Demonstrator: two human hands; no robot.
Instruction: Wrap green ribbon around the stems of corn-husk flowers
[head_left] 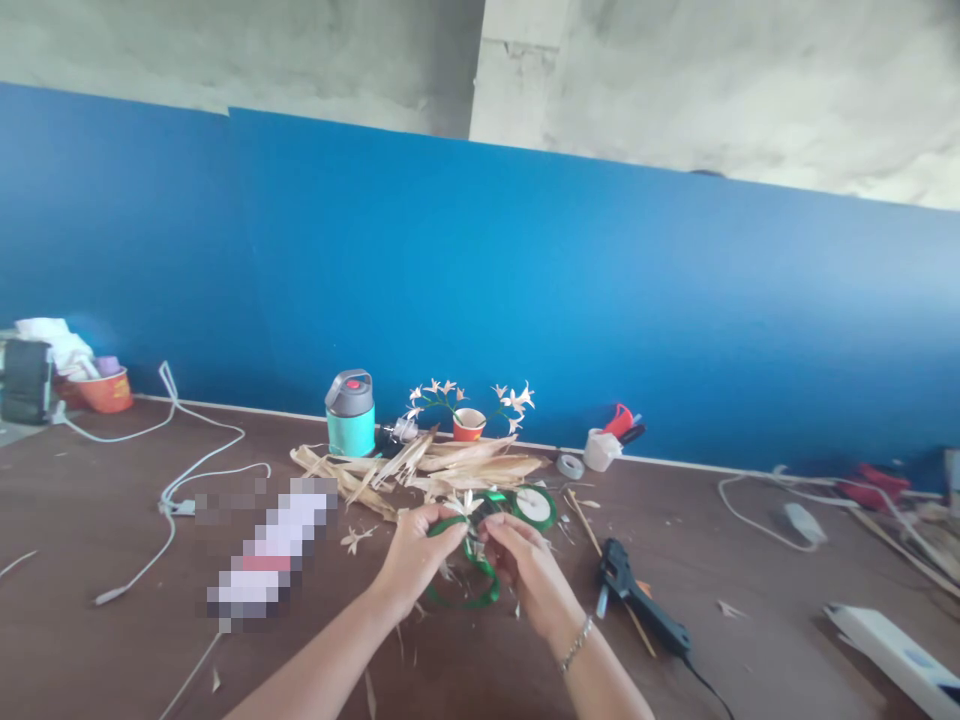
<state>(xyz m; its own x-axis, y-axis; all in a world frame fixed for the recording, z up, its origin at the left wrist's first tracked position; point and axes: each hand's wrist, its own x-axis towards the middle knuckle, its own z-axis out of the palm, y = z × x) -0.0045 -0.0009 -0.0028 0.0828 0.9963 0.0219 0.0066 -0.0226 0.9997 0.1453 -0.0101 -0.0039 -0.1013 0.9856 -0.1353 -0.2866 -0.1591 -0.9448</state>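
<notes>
Over the middle of the table, my left hand (421, 552) is closed in a pinch at a small pale flower (466, 503) with a green strip along its fingers. My right hand (529, 562), wearing a bracelet, is pinched just beside it, at the green ribbon (489, 592); its fingertips partly hide what they grip. The ribbon hangs in a loop below both hands. A ribbon roll (533, 507) with a white centre lies behind my right hand. Dried corn husks (480, 467) are heaped behind the hands, and a loose flower (358, 540) lies left of them.
A black glue gun (645, 600) and a thin stick (583, 521) lie to the right. Behind stand a turquoise flask (351, 428), a paper cup (469, 426) with flower stems, a tape roll (570, 467) and a white cup (601, 450). White cables (196, 470) lie left; a blue partition (480, 270) rises behind.
</notes>
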